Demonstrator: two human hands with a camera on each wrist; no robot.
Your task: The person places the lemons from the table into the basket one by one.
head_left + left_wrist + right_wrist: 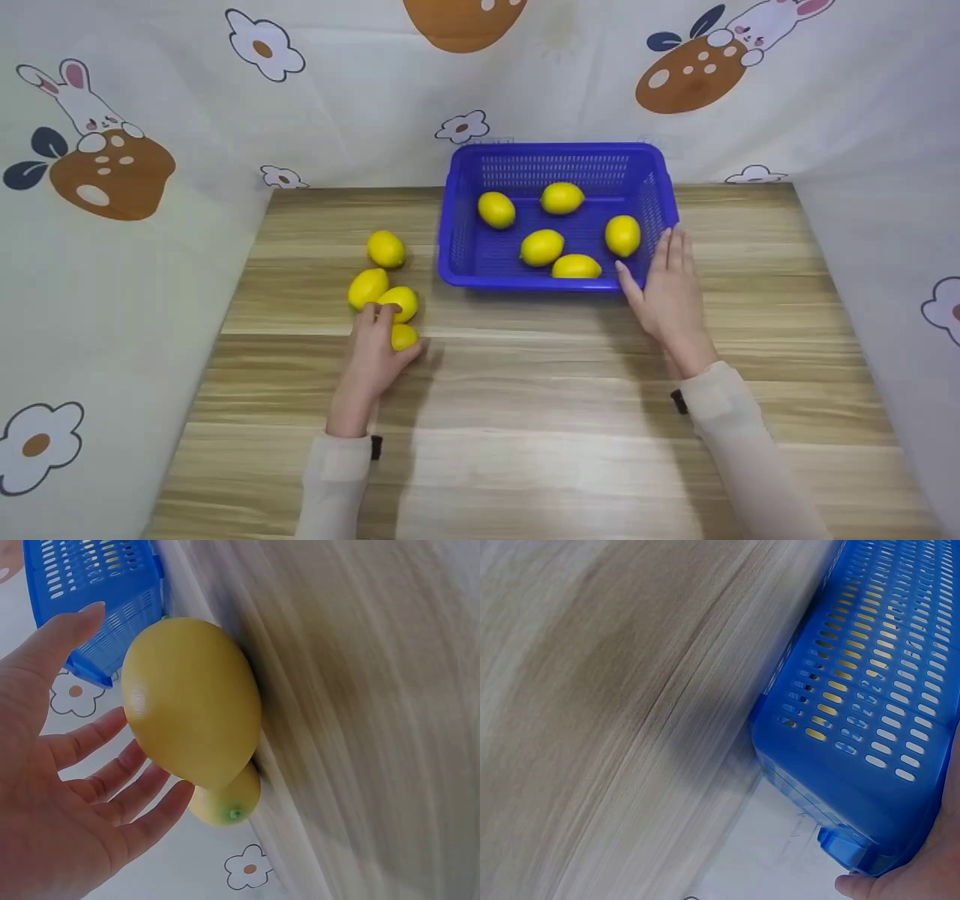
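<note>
Left hand [371, 358] — fingers spread, gripping nothing, at four loose lemons [367, 287] on tabletop [525, 405], left of blue basket [525, 283]. Right hand [671, 296] — straight-fingered, against basket's near right corner. Possible fault: fingertips nudging clustered lemons, one rolling off.

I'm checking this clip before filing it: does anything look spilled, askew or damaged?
Nothing stands out. The basket sits upright with five lemons inside; four more lemons lie grouped on the table to its left, by the left hand. The right hand rests against the basket. No spill or damage shows.
</note>
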